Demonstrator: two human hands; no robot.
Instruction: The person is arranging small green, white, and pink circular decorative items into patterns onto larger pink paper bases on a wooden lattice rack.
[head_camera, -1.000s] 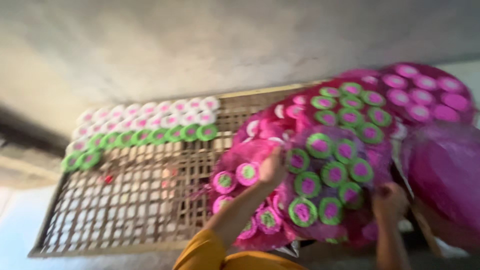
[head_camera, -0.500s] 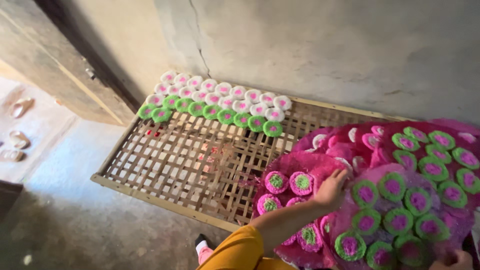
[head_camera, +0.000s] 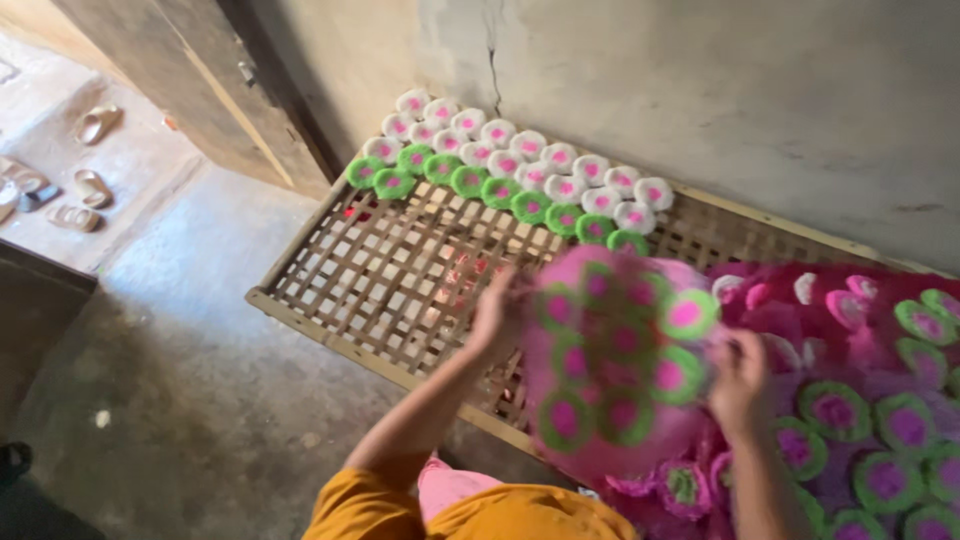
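Observation:
A pink plastic sheet (head_camera: 610, 350) carrying several round green-and-pink discs is lifted between my two hands over a woven bamboo rack. My left hand (head_camera: 497, 312) grips its left edge and my right hand (head_camera: 738, 380) grips its right edge. The sheet is blurred by motion. More pink sheets (head_camera: 860, 400) with green-and-pink discs lie under and to the right of it. At the far end of the bamboo rack (head_camera: 400, 270), rows of white-and-pink discs (head_camera: 520, 150) and green-and-pink discs (head_camera: 470, 180) lie against the wall.
A cracked grey wall (head_camera: 700, 80) runs behind the rack. A wooden door frame (head_camera: 200, 90) stands at the left, with sandals (head_camera: 85, 150) on the floor beyond it. Concrete floor (head_camera: 180, 400) lies left of the rack. My orange sleeve (head_camera: 460, 510) is at the bottom.
The camera has swung left and closer. My left hand went from resting on the pink pile to lifting one disc-covered sheet, and my right hand has come up to grip its other edge.

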